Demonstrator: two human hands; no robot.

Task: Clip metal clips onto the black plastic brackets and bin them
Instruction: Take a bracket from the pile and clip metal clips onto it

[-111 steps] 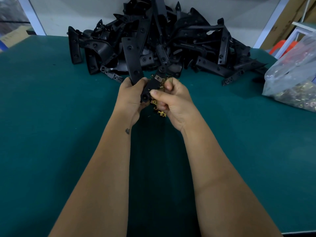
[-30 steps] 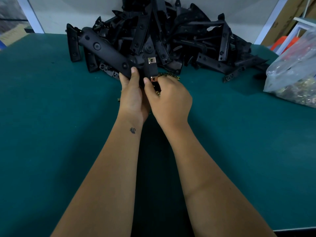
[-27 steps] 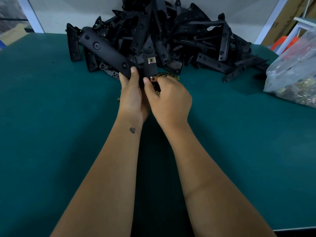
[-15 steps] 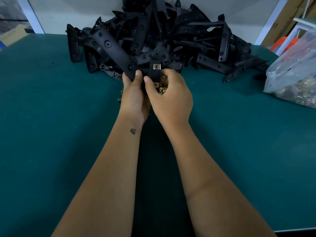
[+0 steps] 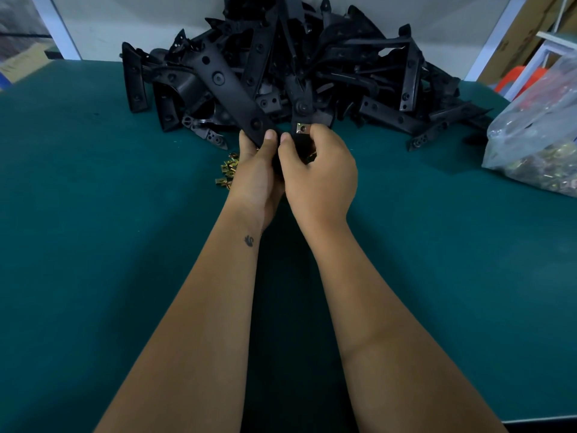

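My left hand grips a long black plastic bracket by its near end; its long arm slants up and to the left over the pile. My right hand holds the bracket's short arm, thumb and forefinger pinched by a silver metal clip seated on that arm's tip. More gold clips show inside my right palm. A small heap of loose gold clips lies on the green mat just left of my left hand.
A big pile of black brackets fills the back of the green table. A clear plastic bag of clips sits at the right edge. A white wall and frame posts stand behind.
The bracket has swung more upright, its long arm now steeper to the left. Both hands have shifted slightly away from me. The clip has stayed on the short arm's tip.
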